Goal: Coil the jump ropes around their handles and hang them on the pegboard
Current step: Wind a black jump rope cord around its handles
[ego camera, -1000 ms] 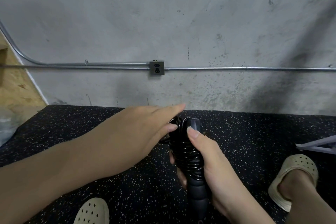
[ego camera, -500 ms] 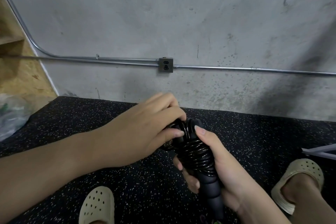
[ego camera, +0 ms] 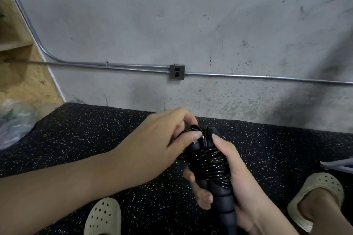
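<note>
the right hand (ego camera: pixel 242 183) grips the two black handles (ego camera: pixel 225 202) upright above the speckled floor (ego camera: pixel 95 131), rope (ego camera: pixel 210 164) coiled round them, while the left hand (ego camera: pixel 162 143) has its fingers (ego camera: pixel 196 136) curled, pinching the rope's loose end at the top.

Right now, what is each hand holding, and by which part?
The right hand grips the jump rope handles around their middle, below the coiled black rope. The left hand pinches the rope's loose end at the handle tops.
</note>
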A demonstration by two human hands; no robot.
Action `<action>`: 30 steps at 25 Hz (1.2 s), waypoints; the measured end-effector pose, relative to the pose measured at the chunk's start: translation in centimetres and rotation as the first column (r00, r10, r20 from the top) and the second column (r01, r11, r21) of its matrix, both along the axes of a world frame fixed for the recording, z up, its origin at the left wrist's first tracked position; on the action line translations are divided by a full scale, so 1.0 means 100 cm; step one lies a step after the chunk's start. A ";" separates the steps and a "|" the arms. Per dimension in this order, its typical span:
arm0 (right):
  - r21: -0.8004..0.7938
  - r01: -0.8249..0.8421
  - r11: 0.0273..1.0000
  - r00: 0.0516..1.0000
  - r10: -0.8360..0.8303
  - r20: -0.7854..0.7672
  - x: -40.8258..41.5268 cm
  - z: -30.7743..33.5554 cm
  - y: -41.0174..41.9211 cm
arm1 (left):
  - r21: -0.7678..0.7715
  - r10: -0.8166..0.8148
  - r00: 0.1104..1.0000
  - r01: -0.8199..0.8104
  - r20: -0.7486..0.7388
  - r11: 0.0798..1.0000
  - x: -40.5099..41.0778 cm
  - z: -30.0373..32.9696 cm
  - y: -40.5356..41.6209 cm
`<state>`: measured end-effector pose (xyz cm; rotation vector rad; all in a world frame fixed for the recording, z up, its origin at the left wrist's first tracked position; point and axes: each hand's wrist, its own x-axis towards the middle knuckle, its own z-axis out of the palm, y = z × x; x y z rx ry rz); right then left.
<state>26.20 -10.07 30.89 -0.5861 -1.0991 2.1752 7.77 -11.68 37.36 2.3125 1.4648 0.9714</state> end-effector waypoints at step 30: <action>0.103 0.132 0.986 0.990 -0.136 0.033 0.024 0.007 0.000 | -0.016 0.015 0.997 -0.016 -0.079 1.000 0.036 0.022 0.003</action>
